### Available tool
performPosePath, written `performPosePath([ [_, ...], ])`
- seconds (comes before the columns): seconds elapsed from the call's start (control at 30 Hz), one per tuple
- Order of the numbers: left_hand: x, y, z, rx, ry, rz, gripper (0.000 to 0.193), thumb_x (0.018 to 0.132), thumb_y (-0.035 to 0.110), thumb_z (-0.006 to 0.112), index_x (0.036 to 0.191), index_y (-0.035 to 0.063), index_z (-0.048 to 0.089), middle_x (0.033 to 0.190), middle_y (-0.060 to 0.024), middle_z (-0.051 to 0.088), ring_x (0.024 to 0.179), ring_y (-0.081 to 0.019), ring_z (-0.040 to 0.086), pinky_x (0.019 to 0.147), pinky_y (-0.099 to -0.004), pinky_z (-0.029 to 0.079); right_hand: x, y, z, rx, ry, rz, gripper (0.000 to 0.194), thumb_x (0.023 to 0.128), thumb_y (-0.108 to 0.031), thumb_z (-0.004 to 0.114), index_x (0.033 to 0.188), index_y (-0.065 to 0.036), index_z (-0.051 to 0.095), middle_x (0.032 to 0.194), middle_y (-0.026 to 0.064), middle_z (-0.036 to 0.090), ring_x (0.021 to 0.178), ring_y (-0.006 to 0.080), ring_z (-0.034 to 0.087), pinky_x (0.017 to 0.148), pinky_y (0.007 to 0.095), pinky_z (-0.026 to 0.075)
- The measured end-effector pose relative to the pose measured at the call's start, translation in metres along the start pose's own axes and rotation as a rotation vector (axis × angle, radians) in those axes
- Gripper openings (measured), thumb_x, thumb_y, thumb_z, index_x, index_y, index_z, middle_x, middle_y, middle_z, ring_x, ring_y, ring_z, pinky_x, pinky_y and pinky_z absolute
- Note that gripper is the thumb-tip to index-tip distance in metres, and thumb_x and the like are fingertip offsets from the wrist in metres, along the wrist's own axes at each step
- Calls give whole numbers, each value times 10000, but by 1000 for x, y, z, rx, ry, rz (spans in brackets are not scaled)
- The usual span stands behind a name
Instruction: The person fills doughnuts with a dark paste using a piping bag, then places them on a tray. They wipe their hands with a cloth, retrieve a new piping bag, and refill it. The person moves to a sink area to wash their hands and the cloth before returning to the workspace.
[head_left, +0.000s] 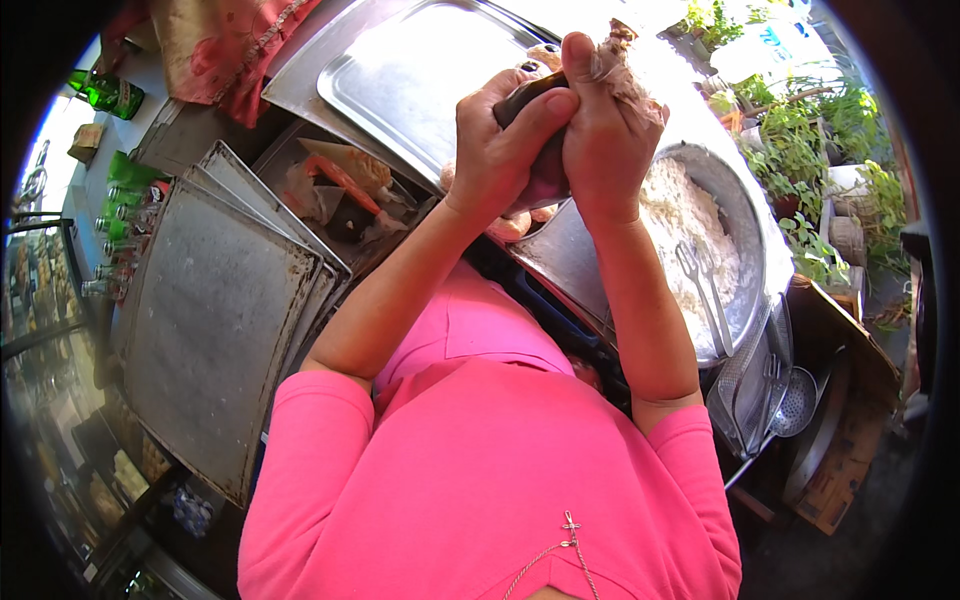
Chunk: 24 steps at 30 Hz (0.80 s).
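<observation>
Both of my hands are wrapped around a plastic bag of dark filling (547, 169), raised over the work surface. My left hand (491, 146) grips its near side, the thumb pressed across it. My right hand (611, 150) squeezes the other side, and crumpled, smeared plastic sticks out above the fist. Small round buns (512, 226) with a pale coating lie beneath and behind the hands, partly hidden; dark filling shows in the tops of those at the back. To the right of my right forearm stands a metal basin (754, 225) of white crumbly powder (679, 202), with two forks (705, 296) in it.
A shiny metal tray (405, 90) lies behind my left hand. Worn baking sheets (217, 300) are stacked at left, beside a box with an orange-handled tool (341, 184). Glass bottles (112, 94) stand far left. A perforated skimmer (795, 401) and plants (795, 157) are at right.
</observation>
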<state>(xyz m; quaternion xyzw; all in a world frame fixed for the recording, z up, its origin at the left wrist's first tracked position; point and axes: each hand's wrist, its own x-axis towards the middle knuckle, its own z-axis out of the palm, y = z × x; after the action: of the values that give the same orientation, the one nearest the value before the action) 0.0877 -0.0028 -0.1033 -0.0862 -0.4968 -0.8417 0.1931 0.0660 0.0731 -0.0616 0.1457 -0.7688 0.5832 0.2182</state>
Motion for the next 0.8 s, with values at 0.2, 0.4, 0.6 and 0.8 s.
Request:
performPosePath([
  [0.2, 3, -3, -3, 41, -65, 1, 432, 721, 357, 631, 867, -34, 522, 723, -62, 560, 656, -80, 510, 573, -203, 432, 1, -2, 2, 92, 57, 30, 243, 814, -212, 567, 649, -34, 574, 576, -30, 503, 540, 48, 415, 497, 213, 348],
  [0.4, 1, 3, -5, 195, -151, 209, 619, 727, 489, 542, 1061, -20, 428, 998, -128, 475, 975, -212, 438, 857, -312, 327, -7, -1, -23, 150, 165, 97, 215, 836, -183, 525, 664, -56, 552, 600, -18, 498, 539, 55, 444, 519, 201, 362],
  [0.6, -84, 2, -23, -32, -13, -311, 453, 829, 439, 440, 705, 12, 523, 625, -46, 521, 569, -121, 482, 558, -218, 382, -21, 5, -43, 415, 217, 126, 302, 894, -252, 395, 658, -67, 427, 614, 24, 419, 612, 135, 433, 633, 277, 380],
  [0.8, -86, -26, -8, -1200, 172, -1081, 540, 816, 495, 420, 1069, 22, 480, 1018, -113, 549, 1011, -213, 485, 851, -336, 382, -29, 7, -51, 469, 83, 47, 327, 893, -291, 373, 650, -73, 352, 563, 19, 353, 565, 135, 365, 620, 302, 361],
])
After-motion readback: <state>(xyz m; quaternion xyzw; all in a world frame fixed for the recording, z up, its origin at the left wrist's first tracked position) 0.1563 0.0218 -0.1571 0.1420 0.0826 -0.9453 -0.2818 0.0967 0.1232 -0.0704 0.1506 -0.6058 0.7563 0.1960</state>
